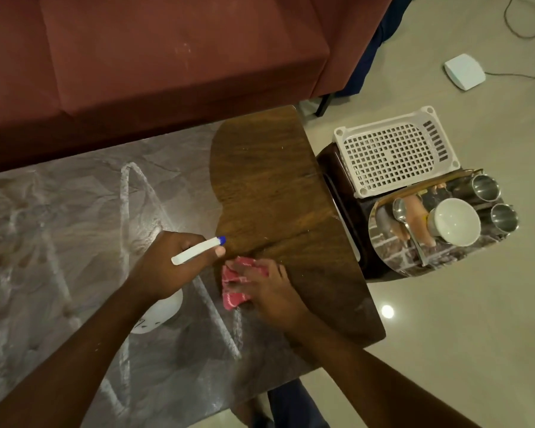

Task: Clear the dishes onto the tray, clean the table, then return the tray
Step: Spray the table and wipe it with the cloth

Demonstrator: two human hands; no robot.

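Observation:
My left hand (170, 267) grips a white spray bottle (195, 250) with a blue nozzle, held over the table (275, 186) where its grey marble part meets the brown wooden end. The bottle's round body (162, 313) shows below my wrist. Just to the right, my right hand (269, 288) presses a red cloth (235, 284) flat on the wood. Off the table's right end, a shiny round tray (393, 261) carries a white bowl (454, 222), a spoon (403, 217) and two steel cups (485, 188).
A dark red sofa (136, 57) runs along the table's far side. A white perforated basket (396, 152) lies upside down on a dark stool (346, 205) beside the tray. A white box (464, 71) with a cable lies on the floor at upper right.

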